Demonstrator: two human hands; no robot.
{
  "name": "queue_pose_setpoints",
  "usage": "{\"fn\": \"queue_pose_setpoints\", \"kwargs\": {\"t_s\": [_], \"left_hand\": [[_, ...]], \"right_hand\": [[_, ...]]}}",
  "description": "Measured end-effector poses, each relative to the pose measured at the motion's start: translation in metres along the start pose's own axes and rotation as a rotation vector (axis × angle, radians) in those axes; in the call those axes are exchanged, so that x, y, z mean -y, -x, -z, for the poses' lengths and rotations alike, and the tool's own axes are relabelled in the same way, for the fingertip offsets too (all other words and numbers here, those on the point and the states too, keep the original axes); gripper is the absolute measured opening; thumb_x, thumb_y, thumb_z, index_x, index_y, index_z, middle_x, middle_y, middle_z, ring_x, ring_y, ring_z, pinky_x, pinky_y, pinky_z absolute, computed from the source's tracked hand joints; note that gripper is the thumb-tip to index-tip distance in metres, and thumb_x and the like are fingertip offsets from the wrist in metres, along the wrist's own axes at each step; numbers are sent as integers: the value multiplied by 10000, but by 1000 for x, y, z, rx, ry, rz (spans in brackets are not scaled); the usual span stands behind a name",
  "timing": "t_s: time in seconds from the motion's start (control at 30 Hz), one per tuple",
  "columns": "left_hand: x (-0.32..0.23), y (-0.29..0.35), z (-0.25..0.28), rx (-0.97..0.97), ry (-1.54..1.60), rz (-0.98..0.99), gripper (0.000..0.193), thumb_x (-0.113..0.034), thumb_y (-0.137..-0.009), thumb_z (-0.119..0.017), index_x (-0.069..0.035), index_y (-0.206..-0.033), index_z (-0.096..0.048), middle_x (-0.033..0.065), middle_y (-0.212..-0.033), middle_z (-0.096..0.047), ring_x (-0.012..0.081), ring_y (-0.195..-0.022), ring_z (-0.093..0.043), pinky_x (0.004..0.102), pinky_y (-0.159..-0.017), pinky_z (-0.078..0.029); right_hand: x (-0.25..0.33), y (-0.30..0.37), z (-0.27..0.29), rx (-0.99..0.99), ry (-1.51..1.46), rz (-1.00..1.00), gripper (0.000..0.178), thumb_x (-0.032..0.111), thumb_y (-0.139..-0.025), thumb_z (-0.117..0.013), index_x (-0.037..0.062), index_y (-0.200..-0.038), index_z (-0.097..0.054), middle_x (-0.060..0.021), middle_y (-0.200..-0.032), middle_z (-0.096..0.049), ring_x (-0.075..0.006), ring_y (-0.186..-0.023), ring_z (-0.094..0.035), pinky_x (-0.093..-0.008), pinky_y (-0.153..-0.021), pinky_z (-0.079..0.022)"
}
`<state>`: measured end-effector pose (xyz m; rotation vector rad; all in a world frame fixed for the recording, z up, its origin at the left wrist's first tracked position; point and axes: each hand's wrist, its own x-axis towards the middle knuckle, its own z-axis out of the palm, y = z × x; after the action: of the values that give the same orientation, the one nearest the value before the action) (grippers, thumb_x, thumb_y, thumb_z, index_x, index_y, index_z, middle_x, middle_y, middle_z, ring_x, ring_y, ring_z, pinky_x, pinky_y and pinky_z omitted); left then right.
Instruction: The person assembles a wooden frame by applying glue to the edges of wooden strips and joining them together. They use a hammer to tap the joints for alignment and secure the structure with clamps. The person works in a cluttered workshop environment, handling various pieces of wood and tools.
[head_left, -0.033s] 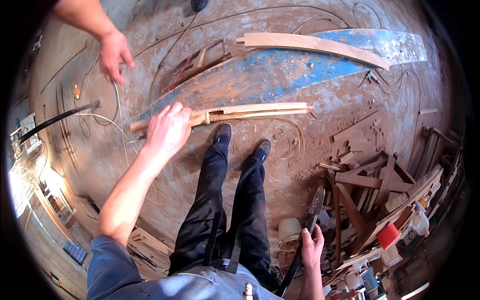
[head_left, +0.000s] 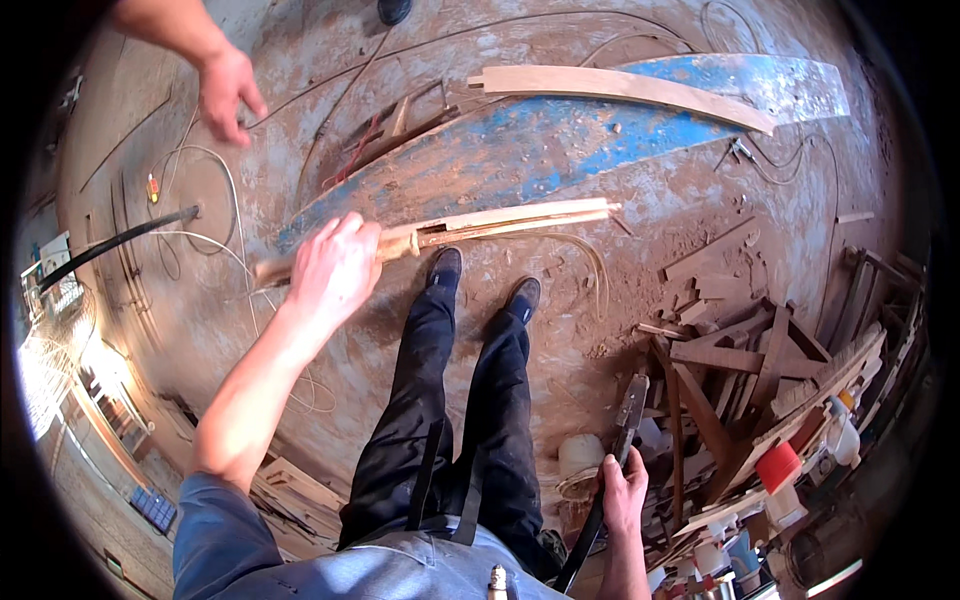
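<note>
My left hand (head_left: 332, 268) is closed over a long, slightly curved wooden piece (head_left: 520, 217), near its left end. A dark slot shows in the wood just right of my fingers, and the far end reaches out to the right, over the floor beyond my shoes. Low on the right, my right hand (head_left: 622, 490) grips a long tool with a black handle and a flat metal end (head_left: 631, 402); its exact kind I cannot make out. Another person's hand (head_left: 228, 95) hangs at upper left with its fingers apart, touching nothing.
A blue-painted board (head_left: 600, 135) lies on the dusty floor ahead, with a curved timber with a tenon (head_left: 630, 90) across it. Loose cords trail at left and far right. Wood offcuts (head_left: 750, 360), a white bucket (head_left: 580, 458) and a red container (head_left: 778, 466) crowd the right side.
My left hand has dipped slightly, and the wooden piece with it. The other person's hand has risen a little. My right hand and its tool look much the same.
</note>
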<state>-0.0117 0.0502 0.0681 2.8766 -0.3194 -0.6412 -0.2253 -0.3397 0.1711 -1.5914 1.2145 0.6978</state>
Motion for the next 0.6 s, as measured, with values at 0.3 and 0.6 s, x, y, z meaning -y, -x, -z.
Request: {"fn": "queue_pose_setpoints", "kwargs": {"t_s": [0.3, 0.6], "left_hand": [[-1, 34, 19, -77, -31, -48, 234, -103, -698, -705, -46, -908, -619, 118, -889, -591, 313, -894, -600, 425, -725, -544], [48, 16, -39, -259, 55, -125, 283, -127, -723, -707, -95, -998, -653, 92, -889, -636, 304, -906, -609, 449, -716, -522]], "right_hand": [[-31, 54, 17, -54, -108, 43, 273, 114, -916, -622, -18, -1139, -537, -1, -652, -536, -82, -499, -515, -238, -441, -426], [-100, 142, 23, -403, -227, 13, 275, 83, -850, -653, -20, -1090, -565, -25, -697, -575, -80, -529, -535, -258, -463, -440]]}}
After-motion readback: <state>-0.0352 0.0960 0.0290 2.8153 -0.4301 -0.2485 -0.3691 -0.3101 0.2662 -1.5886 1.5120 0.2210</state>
